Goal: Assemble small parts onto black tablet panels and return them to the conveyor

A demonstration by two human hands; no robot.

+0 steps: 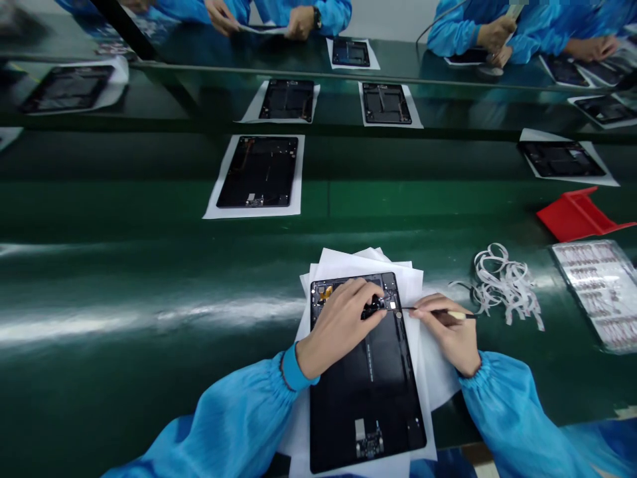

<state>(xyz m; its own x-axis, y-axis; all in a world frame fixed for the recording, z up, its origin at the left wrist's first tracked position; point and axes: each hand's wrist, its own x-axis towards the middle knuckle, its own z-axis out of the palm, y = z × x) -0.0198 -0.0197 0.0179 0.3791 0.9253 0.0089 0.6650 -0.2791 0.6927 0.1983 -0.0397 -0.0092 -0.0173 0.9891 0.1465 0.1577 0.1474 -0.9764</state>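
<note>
An opened tablet point(348, 372) with a black inside lies on white sheets point(423, 398) before me. Small circuit parts show along its top and bottom edges. My left hand point(343, 318) rests over the tablet's upper part; its thumb and index finger are apart around small dark parts, and its other fingertips are partly hidden. Beside the tablet's upper right edge, my right hand point(448, 332) grips a thin pointed tool point(455, 315) with a dark tip and a cream section. The tip points left, reaching over the tablet's edge close to my left thumb.
A tangle of white strips point(507, 282) lies to the right, near a clear tray of small parts point(597, 292) and a red holder point(582, 216). Another opened tablet point(261, 172) sits ahead on paper. More tablets line the raised shelf point(338, 99). Co-workers' hands point(301, 23) work beyond.
</note>
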